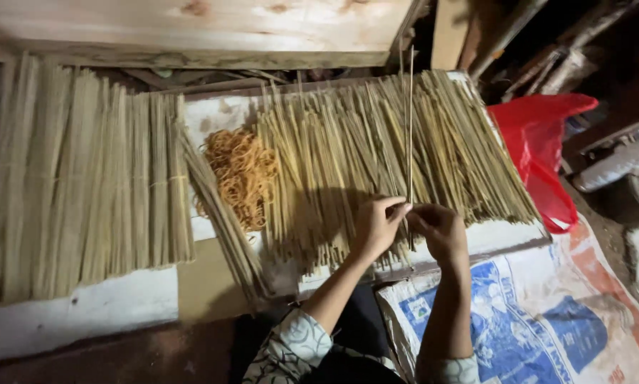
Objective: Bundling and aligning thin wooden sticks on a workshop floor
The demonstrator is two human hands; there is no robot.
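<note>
Both hands meet at the table's (77, 313) near edge — the left hand (376, 226) and right hand (440, 229) each pinch one thin upright stick (410, 128). It rises over the loose stick pile (376, 153); rubber bands (243, 174) lie left — tied bundles (85, 178) beyond.

A low white counter (85, 313) with a worn, chipped top carries the goods. On its left part lie tied bundles of thin sticks (85, 185), side by side, ends toward the near edge. A heap of orange rubber bands (243, 174) sits in the middle, a slanted bundle (223, 220) just beside it. A loose pile of sticks (376, 149) covers the right part.
</note>
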